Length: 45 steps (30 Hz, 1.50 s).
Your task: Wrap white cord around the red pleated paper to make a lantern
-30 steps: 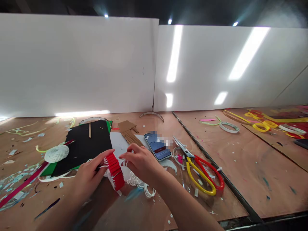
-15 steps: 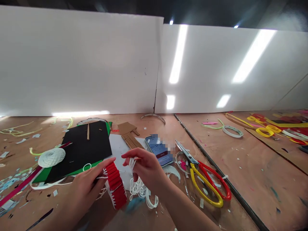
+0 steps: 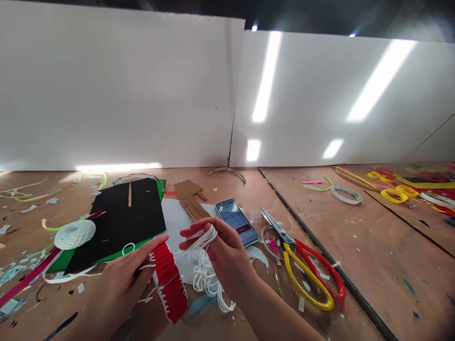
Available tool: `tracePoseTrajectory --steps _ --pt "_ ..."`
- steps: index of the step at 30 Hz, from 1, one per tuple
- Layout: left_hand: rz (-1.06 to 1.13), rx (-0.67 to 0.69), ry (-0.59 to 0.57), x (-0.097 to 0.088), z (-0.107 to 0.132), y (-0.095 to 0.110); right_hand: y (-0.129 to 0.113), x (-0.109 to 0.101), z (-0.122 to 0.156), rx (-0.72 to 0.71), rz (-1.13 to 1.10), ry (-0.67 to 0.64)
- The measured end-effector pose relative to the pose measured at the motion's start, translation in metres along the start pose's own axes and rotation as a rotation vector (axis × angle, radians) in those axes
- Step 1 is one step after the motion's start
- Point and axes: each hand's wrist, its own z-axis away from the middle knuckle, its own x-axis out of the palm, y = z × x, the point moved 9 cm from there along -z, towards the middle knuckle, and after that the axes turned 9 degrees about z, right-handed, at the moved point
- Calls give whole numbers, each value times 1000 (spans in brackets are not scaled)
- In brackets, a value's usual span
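My left hand (image 3: 124,272) is closed on a red ribbed band (image 3: 171,284), gripping it near its upper end. White stitches run along both of the band's edges, and it hangs tilted above the table. Several turns of white cord loop around the fingers of my right hand (image 3: 227,258), which is curled just right of the band. More white cord (image 3: 205,277) lies in a tangled heap below that hand. Whether the looped cord joins the band's stitching I cannot tell.
Scissors with red and yellow handles (image 3: 313,265) lie at right by a phone (image 3: 236,222). Behind my hands are corrugated cardboard pieces (image 3: 194,208). A black sheet (image 3: 128,213) and a round white coil (image 3: 75,235) lie left. A white panel (image 3: 124,90) stands behind.
My right hand has turned and shifted slightly right, showing more of the looped cord. The red band has dipped a little lower in my left hand.
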Motion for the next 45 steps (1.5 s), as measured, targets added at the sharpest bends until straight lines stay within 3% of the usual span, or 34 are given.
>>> tracePoseTrajectory --steps 1,3,7,9,11,13,15,18,21,23,26,29,32,34,37,39,41,43,45 --pt "-3 -13 0 -1 0 1 0 7 1 23 -45 -75" --pt "-16 -38 6 -4 -1 2 -7 15 4 -31 102 -180" --pt "-41 -77 33 -12 -3 3 -13 22 11 -353 849 -278" --pt "-38 -75 34 -14 -3 4 -6 22 11 -448 1143 -264" --pt "-31 -56 26 -12 -4 6 -3 15 7 -446 1239 -155" --pt "-30 -43 15 -10 -4 7 -9 2 4 -382 1086 24" --pt "-25 -50 0 -7 -4 7 -11 -11 1 -254 699 138" --pt "6 -75 -23 -6 -4 7 2 -2 -2 -16 42 20" --pt "35 -109 -17 -9 -4 4 1 18 1 63 -151 -185" --pt "47 -149 -12 -11 -4 0 -4 21 4 17 -26 -267" --pt "67 -193 11 -14 -4 -4 -15 19 8 -211 479 -309" --pt "56 -171 58 -18 -4 -1 -17 22 13 -484 1090 -267" --pt "22 -142 52 -17 -5 2 -7 20 11 -510 1366 -195" --pt "13 -137 28 -14 -5 2 -11 10 6 -447 1260 -40" --pt "30 -141 6 -11 -4 -1 -17 -11 2 -294 669 145" --pt "49 -145 -5 -10 -3 -3 -8 -8 -2 -142 200 72" --pt "60 -142 -8 -10 -3 -3 -1 6 -3 -9 -96 -79" --pt "57 -143 -10 -10 -3 -2 -1 14 0 33 -81 -198" --pt "45 -141 -11 -10 -4 0 -6 16 3 -46 216 -279"
